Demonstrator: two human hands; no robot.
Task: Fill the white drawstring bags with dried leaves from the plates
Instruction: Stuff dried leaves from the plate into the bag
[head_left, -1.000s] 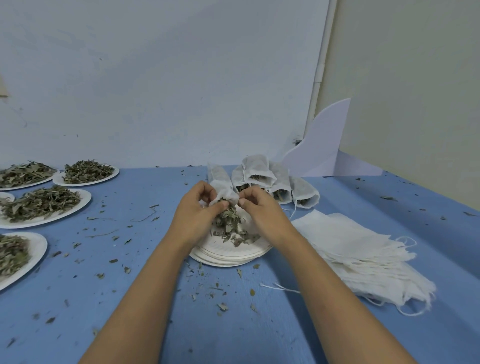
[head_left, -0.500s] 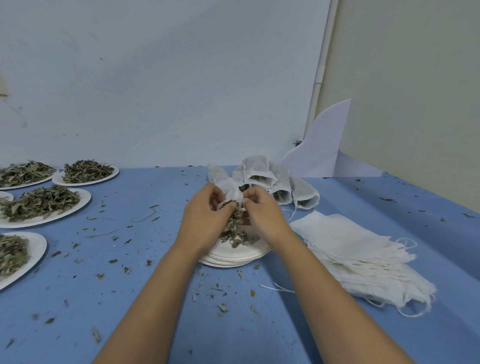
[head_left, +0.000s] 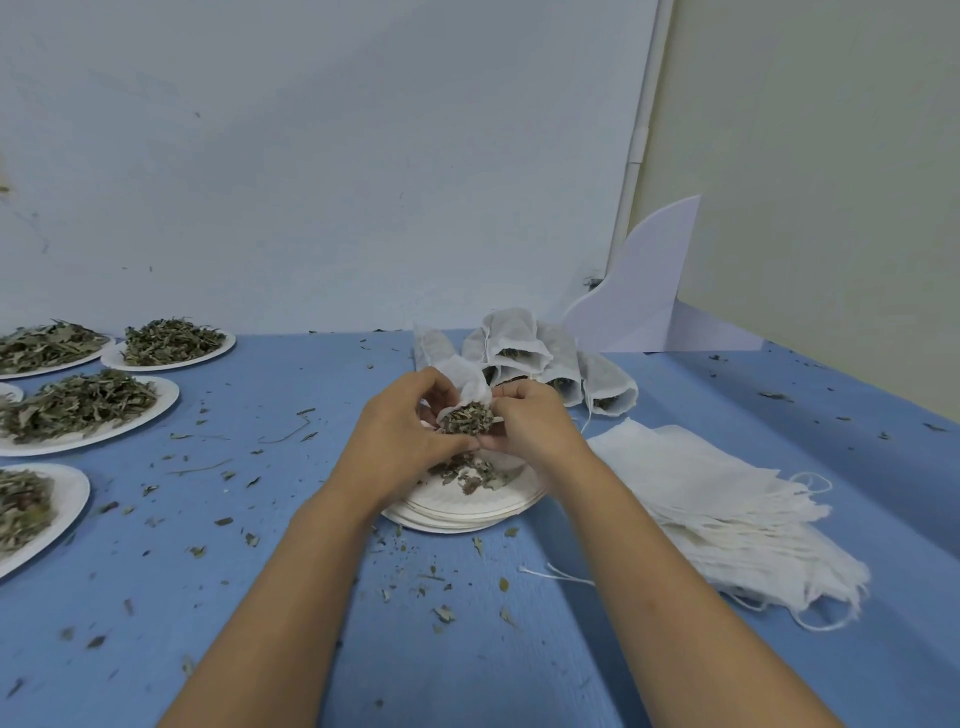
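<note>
My left hand and my right hand both grip one white drawstring bag at its open mouth, held just above a stack of white paper plates. Dried leaves fill the mouth of the bag between my fingers. A small heap of leaves lies on the top plate under my hands. Behind them sit several filled bags in a pile. A stack of flat empty bags lies to the right.
Several plates heaped with dried leaves stand along the left of the blue table. Leaf crumbs are scattered over the cloth. A white curved board leans in the back right corner against the wall.
Both hands have lifted the bag a little off the plate and drawn closer together. Leaves now show packed in the bag's mouth.
</note>
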